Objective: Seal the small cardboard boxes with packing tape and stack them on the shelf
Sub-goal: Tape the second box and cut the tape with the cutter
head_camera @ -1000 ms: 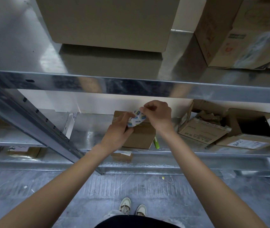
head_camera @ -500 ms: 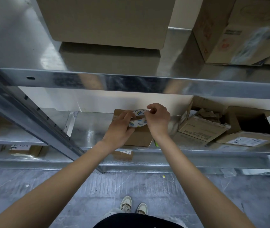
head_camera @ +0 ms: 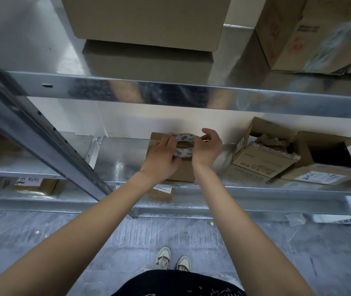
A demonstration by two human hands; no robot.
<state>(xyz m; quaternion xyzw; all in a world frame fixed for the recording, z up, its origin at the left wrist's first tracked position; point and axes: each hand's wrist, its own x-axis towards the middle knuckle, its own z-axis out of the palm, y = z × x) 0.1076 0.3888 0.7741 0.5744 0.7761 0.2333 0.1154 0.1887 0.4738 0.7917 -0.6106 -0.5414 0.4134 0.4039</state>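
Observation:
A small brown cardboard box sits on the middle metal shelf, partly hidden by my hands. Over its top I hold a roll of packing tape, white with blue print, its hole facing me. My left hand grips the roll's left side, fingers curled over the rim. On the roll's right side my right hand pinches at the rim with thumb and fingers. A short clear strip seems to run from the roll toward the box's far left corner.
Two opened cardboard boxes lie on the same shelf to the right. Large boxes stand on the upper shelf, whose steel beam crosses overhead. A slanted steel upright runs at left. Small boxes sit on the lowest shelf.
The tape roll has turned from edge-on to face me, lying flatter over the box. Both hands shifted slightly toward the back of the box, and my right fingers have opened a little.

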